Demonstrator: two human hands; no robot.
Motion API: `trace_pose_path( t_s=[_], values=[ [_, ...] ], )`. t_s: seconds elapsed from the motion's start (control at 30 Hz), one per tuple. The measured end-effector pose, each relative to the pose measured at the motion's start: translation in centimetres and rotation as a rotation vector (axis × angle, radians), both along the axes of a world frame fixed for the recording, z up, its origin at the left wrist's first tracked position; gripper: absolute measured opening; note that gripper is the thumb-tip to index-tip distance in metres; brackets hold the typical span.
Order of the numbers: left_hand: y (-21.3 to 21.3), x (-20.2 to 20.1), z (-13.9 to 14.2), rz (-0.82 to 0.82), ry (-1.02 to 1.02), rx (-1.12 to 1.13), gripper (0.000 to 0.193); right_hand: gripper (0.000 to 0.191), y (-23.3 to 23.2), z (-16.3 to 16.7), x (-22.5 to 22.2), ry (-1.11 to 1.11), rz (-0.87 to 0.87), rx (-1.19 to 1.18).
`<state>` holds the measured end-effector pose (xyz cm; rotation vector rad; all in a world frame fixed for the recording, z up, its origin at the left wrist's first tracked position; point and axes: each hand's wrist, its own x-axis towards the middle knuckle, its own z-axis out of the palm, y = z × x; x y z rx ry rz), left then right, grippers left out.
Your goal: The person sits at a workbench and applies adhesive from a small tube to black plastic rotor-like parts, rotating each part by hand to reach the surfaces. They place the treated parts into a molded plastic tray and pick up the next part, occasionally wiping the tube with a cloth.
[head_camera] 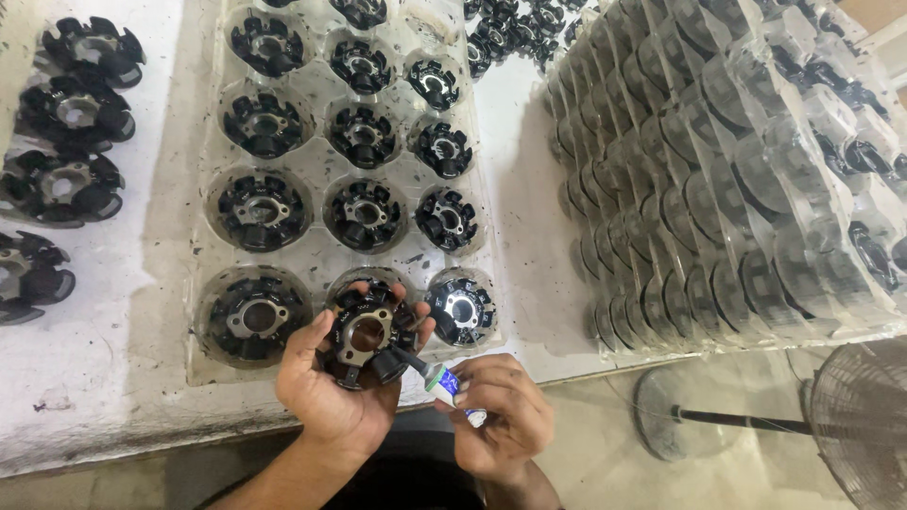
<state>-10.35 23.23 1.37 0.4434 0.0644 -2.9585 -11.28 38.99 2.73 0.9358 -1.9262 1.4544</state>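
From the head camera, the left hand [331,382] is cupped around a black stator [367,332], fingers curled up its far and right edges, holding it face up just over the near edge of the table [104,378]. The right hand [505,416], just right of the left, pinches a small tube [444,381] between thumb and fingers; the tube's dark nozzle points left and touches the stator's lower right rim. Directly beyond the left hand lies a clear tray [312,255] with three columns of round pockets, each holding a stator; the pocket straight behind the held stator is mostly hidden by it, so I cannot tell whether it is filled. Far left of the left hand, loose stators [66,179] sit in a column on the bare white table. Beyond and to the right of the right hand, a tall stack of trays [737,179] leans across the table's corner. Below that, right of the right hand, a fan [850,420] lies on the floor [605,453].
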Motion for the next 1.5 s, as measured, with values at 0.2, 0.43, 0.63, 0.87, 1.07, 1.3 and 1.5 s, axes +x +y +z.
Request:
trace_pose_path(
  t_s=[0.2,0.43,0.63,0.87,1.07,1.3,1.5],
  values=[
    [0.1,-0.2,0.1,-0.033,0.034,0.041,0.043,0.032,0.4,-0.2,-0.1,-0.088,0.025,-0.039],
    [0.0,-0.7,0.0,-0.065,-0.036,0.031,0.044,0.033,0.2,-0.2,0.0,-0.189,0.015,-0.047],
    [0.2,-1.0,-0.4,-0.093,-0.032,0.029,0.046,0.034,-0.1,1.0,0.2,-0.008,-0.041,0.092],
    [0.5,-1.2,-0.8,-0.126,0.013,-0.012,0.051,0.035,0.7,2.7,0.8,-0.042,-0.048,0.188],
    [-0.1,-1.5,-1.0,-0.148,0.065,-0.009,0.054,0.038,1.3,2.3,1.7,-0.107,-0.059,0.055],
    [0.1,-1.5,-1.0,-0.164,0.116,-0.028,0.055,0.040,1.2,1.4,1.6,-0.057,-0.064,0.014],
    [0.4,-1.5,-0.9,-0.117,0.062,-0.034,0.053,0.041,1.2,1.1,1.2,-0.061,-0.037,0.056]
  ],
)
